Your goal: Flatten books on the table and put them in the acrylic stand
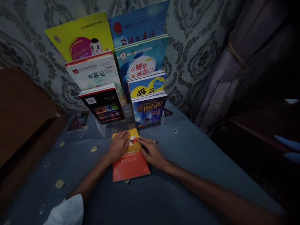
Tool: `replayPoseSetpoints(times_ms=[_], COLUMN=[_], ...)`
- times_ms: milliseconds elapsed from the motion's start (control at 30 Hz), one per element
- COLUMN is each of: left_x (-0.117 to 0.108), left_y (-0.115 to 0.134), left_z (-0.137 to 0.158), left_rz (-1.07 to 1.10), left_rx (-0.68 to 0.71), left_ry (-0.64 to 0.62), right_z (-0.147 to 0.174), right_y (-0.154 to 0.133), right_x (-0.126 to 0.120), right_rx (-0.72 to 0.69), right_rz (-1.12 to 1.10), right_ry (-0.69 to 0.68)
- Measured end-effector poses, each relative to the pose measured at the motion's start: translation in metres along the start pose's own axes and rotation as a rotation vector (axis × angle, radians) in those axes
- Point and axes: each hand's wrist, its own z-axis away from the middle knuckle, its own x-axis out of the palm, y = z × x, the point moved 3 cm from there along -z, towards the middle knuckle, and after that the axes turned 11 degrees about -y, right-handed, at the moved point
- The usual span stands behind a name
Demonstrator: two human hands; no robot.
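Observation:
A thin yellow-and-red book lies flat on the blue cloth, with a small cartoon picture near its far end. My left hand rests on the book's upper left part, palm down with the fingers stretched out. At the right edge, my right hand touches the cover with extended fingers, its thumb apart from them. Just beyond the book stands a clear stand holding books in two columns. Its front row has a black book on the left and a dark blue book on the right.
Behind the front row stand a white book, a teal book, a large yellow book and a tall blue book. Patterned wallpaper backs them. A brown panel rises at left; a tied curtain hangs at right.

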Motion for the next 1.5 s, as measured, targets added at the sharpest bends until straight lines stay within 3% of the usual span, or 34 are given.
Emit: replayPoseSetpoints(times_ms=[200, 667, 900, 1033, 1300, 1500], left_x=[0.001, 0.004, 0.002, -0.001, -0.005, -0.003], left_y=[0.011, 0.012, 0.017, 0.017, 0.017, 0.014], left_z=[-0.021, -0.023, -0.020, -0.019, -0.016, -0.015], left_rz=[-0.005, -0.039, -0.063, -0.071, -0.069, -0.058], left_rx=[0.076, 0.075, 0.032, 0.033, -0.003, 0.016], left_ry=[-0.066, -0.074, -0.083, -0.075, -0.114, -0.101], right_z=[0.001, 0.004, 0.016, 0.023, 0.023, 0.023], right_y=[-0.003, -0.005, -0.017, -0.028, -0.026, -0.029], right_x=[0.000, -0.001, 0.004, 0.007, 0.006, 0.004], right_rx=[0.006, -0.005, 0.031, -0.023, -0.081, -0.050], right_rz=[0.034, 0.038, 0.099, 0.160, 0.135, 0.154], right_ry=[-0.067, -0.117, -0.378, -0.516, -0.559, -0.602])
